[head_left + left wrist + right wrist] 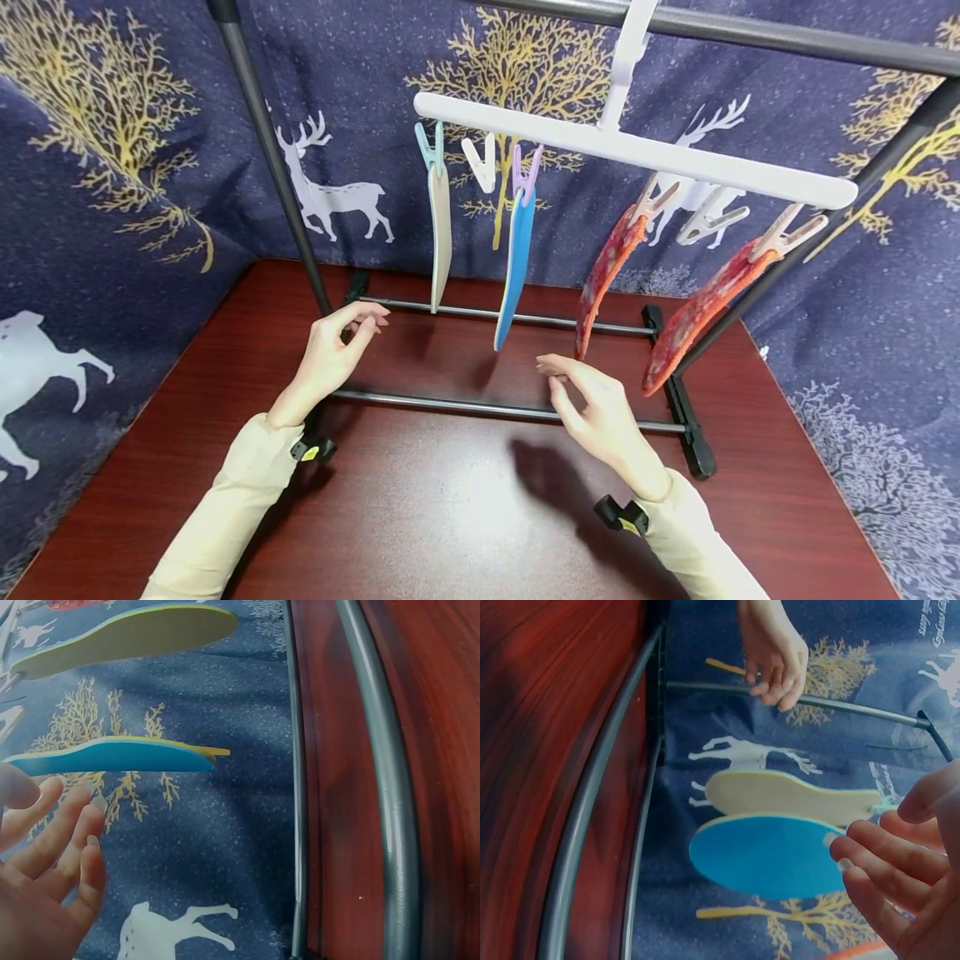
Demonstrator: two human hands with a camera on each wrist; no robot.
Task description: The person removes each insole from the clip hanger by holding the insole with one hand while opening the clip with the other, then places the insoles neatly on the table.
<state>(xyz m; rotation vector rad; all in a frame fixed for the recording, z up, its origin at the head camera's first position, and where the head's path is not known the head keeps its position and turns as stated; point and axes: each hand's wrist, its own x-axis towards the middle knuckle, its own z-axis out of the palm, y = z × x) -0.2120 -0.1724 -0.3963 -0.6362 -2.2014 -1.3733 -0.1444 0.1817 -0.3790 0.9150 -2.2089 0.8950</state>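
Observation:
My left hand [333,350] hovers left of a thin insole [441,242] with a pale face, clipped by a teal clothespin [431,150]. In the left wrist view this insole's blue side [112,759] lies beyond the fingertips. My right hand [596,408] is held in the air below a second insole [516,267], blue on the side facing me, hung from a purple clothespin [527,173]. Two fuzzy red insoles [609,262] with orange edges hang from beige clothespins [787,232] on the right. Both hands have loosely bent fingers and hold nothing.
All clothespins hang below a white hanger [525,125] hooked over a dark rack's top bar [750,46]. Two white clothespins [482,163] hold nothing. The rack's lower rails [480,408] cross the reddish-brown table [420,500]. A blue patterned cloth [247,183] stands behind.

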